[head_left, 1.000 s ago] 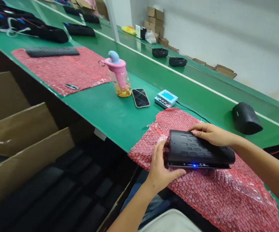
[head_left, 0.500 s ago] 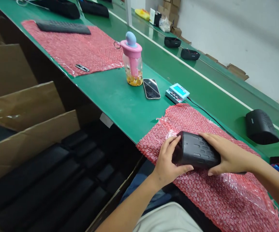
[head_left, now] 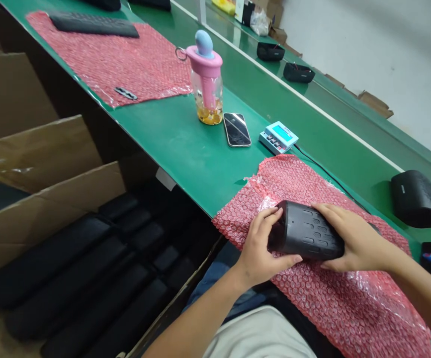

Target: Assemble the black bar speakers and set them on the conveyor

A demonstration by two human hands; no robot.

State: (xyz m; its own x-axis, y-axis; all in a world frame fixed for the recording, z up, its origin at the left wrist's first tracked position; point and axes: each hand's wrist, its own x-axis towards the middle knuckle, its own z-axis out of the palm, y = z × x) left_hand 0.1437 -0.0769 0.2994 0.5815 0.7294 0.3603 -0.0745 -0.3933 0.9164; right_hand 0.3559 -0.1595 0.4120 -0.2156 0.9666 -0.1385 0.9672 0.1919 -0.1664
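A pale wall (head_left: 379, 49) backs the long green worktop (head_left: 159, 129); and here, near its edge, the black case (head_left: 308, 231) sits between both hands, over the near wrap (head_left: 360, 308); left hand (head_left: 262, 246) cupping its left end, right hand (head_left: 349, 238) spanning its right part, both gripping it; to the count: two sheets of pink wrap, the far sheet (head_left: 155, 62) carrying one dark panel (head_left: 94, 25) and one small part (head_left: 126, 93); between the sheets, one bottle (head_left: 202, 64), one phone (head_left: 237, 130), one meter (head_left: 278, 138); beyond, three whole dark units (head_left: 418, 199); containers next: the bottle holds something amber at the bottom; the carton (head_left: 58, 194), below the worktop, holds rows of black bars (head_left: 66, 278), too dark to count.
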